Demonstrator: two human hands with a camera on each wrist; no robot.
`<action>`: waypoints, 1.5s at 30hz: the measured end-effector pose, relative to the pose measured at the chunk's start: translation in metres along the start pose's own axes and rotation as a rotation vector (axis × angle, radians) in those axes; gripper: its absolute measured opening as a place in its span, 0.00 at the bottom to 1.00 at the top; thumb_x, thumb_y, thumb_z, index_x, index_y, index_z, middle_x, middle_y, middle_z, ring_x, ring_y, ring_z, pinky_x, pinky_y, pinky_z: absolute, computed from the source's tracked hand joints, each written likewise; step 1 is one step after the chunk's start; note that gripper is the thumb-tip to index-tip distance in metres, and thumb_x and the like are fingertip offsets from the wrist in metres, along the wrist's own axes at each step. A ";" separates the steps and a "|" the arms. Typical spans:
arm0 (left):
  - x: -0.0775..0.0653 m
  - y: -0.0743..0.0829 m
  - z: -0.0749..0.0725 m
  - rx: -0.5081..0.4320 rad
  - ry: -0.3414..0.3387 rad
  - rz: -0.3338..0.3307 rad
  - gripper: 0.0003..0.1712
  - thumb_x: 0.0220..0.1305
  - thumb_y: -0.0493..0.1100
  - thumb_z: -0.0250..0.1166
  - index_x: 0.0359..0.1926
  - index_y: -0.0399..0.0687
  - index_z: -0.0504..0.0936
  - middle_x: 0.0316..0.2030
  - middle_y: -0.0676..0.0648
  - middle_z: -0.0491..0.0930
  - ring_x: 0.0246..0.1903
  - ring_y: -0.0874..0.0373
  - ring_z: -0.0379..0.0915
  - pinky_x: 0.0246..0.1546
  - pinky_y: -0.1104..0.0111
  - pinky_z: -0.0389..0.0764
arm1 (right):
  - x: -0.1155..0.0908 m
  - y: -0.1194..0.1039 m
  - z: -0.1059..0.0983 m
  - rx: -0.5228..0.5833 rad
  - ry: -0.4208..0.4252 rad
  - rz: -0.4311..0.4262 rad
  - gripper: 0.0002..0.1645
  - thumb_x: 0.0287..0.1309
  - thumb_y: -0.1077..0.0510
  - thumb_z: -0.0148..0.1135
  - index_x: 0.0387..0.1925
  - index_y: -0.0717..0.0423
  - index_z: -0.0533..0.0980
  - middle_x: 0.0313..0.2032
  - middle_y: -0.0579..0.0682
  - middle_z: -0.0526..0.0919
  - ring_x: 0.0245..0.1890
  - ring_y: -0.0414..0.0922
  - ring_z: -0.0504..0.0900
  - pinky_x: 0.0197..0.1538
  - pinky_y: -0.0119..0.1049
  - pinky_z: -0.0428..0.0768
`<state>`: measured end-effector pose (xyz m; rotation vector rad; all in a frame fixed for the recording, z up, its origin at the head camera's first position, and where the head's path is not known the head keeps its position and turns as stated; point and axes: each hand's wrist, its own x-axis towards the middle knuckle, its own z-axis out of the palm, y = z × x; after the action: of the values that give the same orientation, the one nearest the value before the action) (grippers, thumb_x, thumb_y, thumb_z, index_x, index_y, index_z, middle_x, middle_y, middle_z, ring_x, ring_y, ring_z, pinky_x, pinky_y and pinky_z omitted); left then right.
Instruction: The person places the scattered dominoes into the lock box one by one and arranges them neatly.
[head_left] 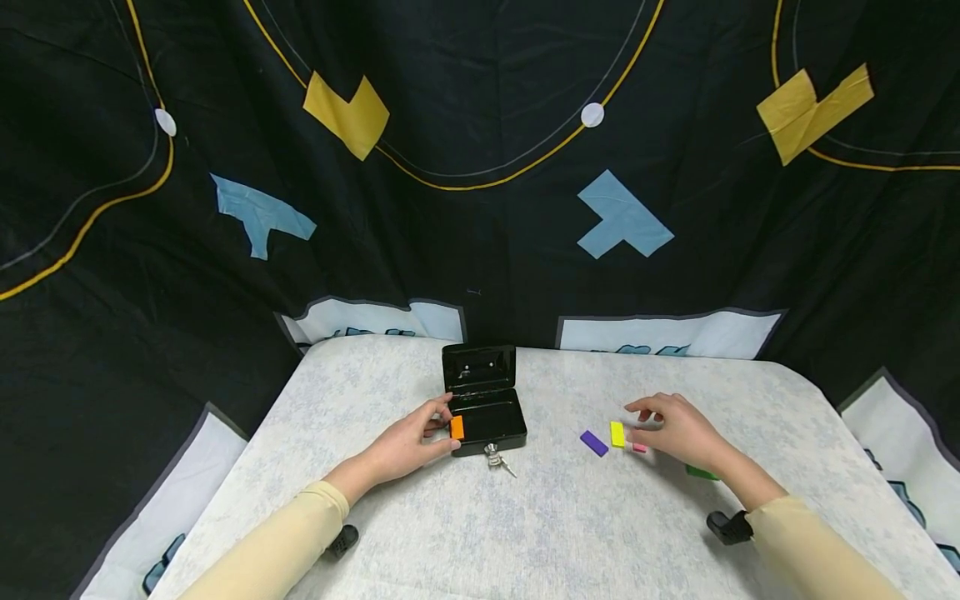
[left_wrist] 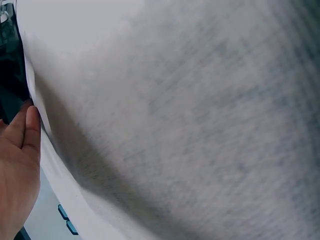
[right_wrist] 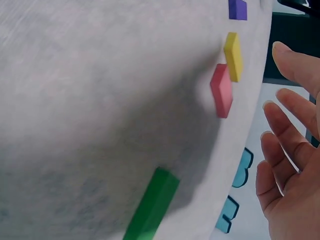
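A black metal cash box (head_left: 487, 418) stands with its lid raised near the middle of the table. At its left side, my left hand (head_left: 411, 439) pinches an orange block (head_left: 457, 428) between fingers and thumb, over the box's edge. The left wrist view shows part of this hand (left_wrist: 19, 160) but not the block. My right hand (head_left: 678, 431) hovers with fingers apart, holding nothing. Close to it lie a yellow block (head_left: 617, 434) and a pink block (head_left: 639, 447), partly hidden by the hand in the head view. A purple block (head_left: 594, 442) lies farther left.
A green block (right_wrist: 152, 205) lies below the right wrist. Keys (head_left: 495, 457) hang at the front of the cash box. Pale patterned cloth covers the table (head_left: 555, 533), and a black curtain (head_left: 480, 250) hangs behind it.
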<state>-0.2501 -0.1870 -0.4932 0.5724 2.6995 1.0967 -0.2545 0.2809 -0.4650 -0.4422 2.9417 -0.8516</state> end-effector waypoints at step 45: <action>-0.001 0.005 -0.002 -0.017 -0.007 -0.006 0.25 0.68 0.60 0.68 0.55 0.53 0.70 0.79 0.56 0.54 0.63 0.53 0.74 0.64 0.55 0.73 | -0.017 0.028 0.016 -0.006 -0.003 0.083 0.38 0.51 0.42 0.79 0.60 0.55 0.79 0.49 0.52 0.80 0.49 0.52 0.75 0.50 0.54 0.75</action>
<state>-0.2483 -0.1855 -0.4888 0.5637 2.6814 1.1127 -0.2435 0.3002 -0.4939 -0.3194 2.9369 -0.8318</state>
